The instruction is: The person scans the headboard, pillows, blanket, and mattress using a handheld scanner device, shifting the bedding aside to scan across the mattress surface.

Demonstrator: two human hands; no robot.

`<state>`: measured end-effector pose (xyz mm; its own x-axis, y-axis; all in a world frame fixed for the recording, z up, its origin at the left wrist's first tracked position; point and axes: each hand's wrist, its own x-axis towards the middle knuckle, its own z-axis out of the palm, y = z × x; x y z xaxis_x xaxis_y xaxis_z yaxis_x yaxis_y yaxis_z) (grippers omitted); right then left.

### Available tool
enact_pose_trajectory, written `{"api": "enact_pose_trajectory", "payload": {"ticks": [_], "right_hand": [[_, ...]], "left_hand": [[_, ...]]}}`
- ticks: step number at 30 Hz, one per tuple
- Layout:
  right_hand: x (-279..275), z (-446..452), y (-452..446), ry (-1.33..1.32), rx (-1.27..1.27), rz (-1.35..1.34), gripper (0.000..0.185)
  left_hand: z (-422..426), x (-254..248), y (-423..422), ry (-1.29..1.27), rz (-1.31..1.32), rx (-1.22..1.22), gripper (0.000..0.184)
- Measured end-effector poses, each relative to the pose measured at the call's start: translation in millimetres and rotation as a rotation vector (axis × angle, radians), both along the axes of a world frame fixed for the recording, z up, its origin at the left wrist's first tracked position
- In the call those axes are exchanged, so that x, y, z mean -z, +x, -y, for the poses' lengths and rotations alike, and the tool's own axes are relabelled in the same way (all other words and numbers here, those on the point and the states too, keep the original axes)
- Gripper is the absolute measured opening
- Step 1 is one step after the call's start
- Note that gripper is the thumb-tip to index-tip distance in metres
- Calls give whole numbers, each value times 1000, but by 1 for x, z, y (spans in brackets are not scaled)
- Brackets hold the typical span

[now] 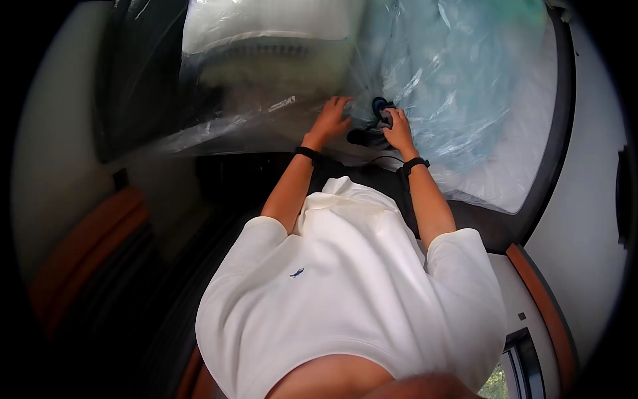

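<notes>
My right hand [399, 135] is closed at the upper part of a small dark object [380, 106] with a round, blue-tinged end; its exact kind I cannot make out. A black rounded piece [359, 137] lies just to the left of those fingers, and I cannot tell whether it belongs to the same object. To the left, my left hand [328, 121] is at the clear plastic sheet [266, 126], fingers apart and holding nothing visible. Both wrists wear black bands.
Under the plastic are a white pillow-like item [266, 20], pale blue bedding [458, 80] and a white mattress edge [518, 173]. A dark frame [565, 133] borders the right side. Orange-brown trim [545, 312] and a window [518, 366] stand at lower right.
</notes>
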<state>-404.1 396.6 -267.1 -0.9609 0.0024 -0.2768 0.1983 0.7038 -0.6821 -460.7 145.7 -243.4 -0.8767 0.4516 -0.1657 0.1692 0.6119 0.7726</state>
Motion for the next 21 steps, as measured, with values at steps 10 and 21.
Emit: {"api": "enact_pose_trajectory", "payload": {"ticks": [10, 21], "right_hand": [[12, 34, -51, -91, 349, 86, 52], [1, -132, 69, 89, 604, 378, 35]], "left_hand": [[-44, 25, -13, -236, 142, -161, 62], [-110, 40, -42, -182, -185, -189, 48]]}}
